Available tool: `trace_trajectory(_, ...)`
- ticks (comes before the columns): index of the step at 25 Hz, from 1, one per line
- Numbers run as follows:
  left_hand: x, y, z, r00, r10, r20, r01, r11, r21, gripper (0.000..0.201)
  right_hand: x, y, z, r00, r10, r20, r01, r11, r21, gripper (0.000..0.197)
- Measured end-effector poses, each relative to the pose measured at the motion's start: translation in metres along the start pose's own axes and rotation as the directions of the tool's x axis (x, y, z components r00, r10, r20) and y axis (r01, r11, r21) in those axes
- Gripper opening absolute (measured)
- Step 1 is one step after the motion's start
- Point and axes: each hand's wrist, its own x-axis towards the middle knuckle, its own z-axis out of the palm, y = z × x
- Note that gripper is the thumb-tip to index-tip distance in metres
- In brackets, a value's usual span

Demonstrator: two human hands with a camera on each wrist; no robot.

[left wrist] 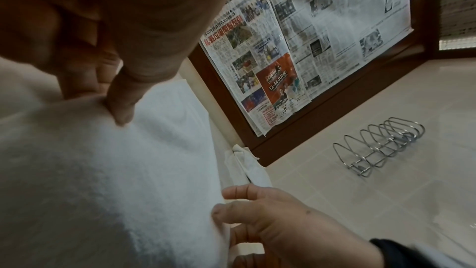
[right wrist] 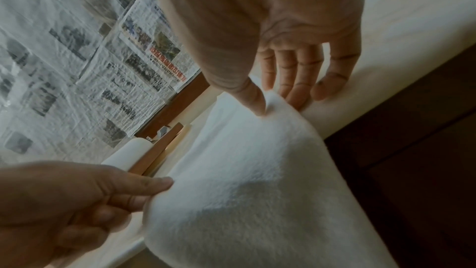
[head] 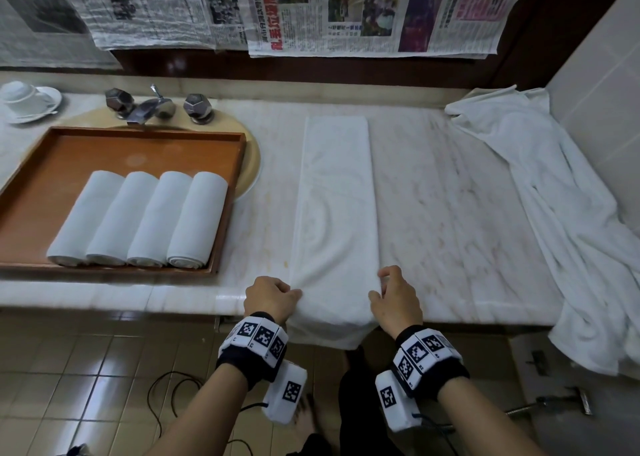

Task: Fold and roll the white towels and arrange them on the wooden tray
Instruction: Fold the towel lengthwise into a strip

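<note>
Now the long folded towel (head: 334, 192) is lying flat on the desk (head: 450, 185), just to the right of the wooden tray (head: 41, 192), and its near end is hanging a little over the desk edge. Four rolled towels (head: 138, 218) are lying side by side on the wooden tray, touching each other, with bare tray behind them. A loose pile of white towels (head: 561, 192) is waiting far to the right of the wooden tray, against the wall.

Both hands are holding the near end of the long folded towel. The left hand (head: 272, 299) is pinching the left corner, with its thumb on top and its fingers curled under. The right hand (head: 394, 299) is pinching the right corner between thumb and first finger, while its other fingers are hanging loose beside the cloth.

I think the folding of this towel is finished and the rolling is just starting. The next move is asking both hands to turn the near end over and roll it away, toward the wall. Both sides need to be rolling at the same speed and tightly, or the roll may be coming out crooked. After that the roll belongs on the wooden tray beside the other four
</note>
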Motion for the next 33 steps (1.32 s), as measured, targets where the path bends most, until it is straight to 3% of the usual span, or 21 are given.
trace_trajectory(5, 0.001, 0.0, 0.0, 0.999, -0.043, 0.022, 0.044, 0.998, -0.047, 0.015, 0.009, -0.001, 0.001, 1.0, 0.024, 0.011, -0.024, 1.0, -0.003, 0.03)
trace_trajectory(10, 0.009, 0.016, 0.002, 1.0, -0.007, 0.026, 0.009, 0.997, -0.076, 0.024, 0.014, -0.008, 0.004, 0.999, -0.017, -0.031, 0.018, 1.0, 0.022, 0.035)
trace_trajectory(15, 0.019, 0.033, 0.008, 0.999, -0.052, -0.016, 0.05, 0.997, -0.062, 0.014, 0.029, -0.018, 0.0, 1.0, 0.018, -0.017, -0.018, 1.0, -0.007, 0.032)
trace_trajectory(21, 0.029, 0.055, 0.009, 0.994, -0.025, -0.107, 0.012, 0.993, -0.118, 0.029, 0.062, -0.034, -0.002, 0.997, -0.075, 0.004, 0.075, 0.995, -0.063, 0.035)
trace_trajectory(25, 0.042, 0.066, 0.01, 0.998, -0.011, -0.069, 0.005, 0.996, -0.09, 0.041, 0.083, -0.04, -0.006, 0.998, -0.057, 0.01, 0.057, 0.996, -0.068, 0.033)
trace_trajectory(30, 0.064, 0.087, 0.006, 0.989, -0.099, -0.112, 0.086, 0.99, -0.112, 0.038, 0.112, -0.048, -0.011, 0.997, -0.076, 0.017, 0.076, 0.996, -0.053, 0.034)
trace_trajectory(33, 0.073, 0.103, 0.008, 0.992, -0.067, -0.107, 0.06, 0.996, -0.07, 0.044, 0.131, -0.055, -0.013, 0.994, -0.104, 0.013, 0.105, 0.993, -0.052, 0.031)
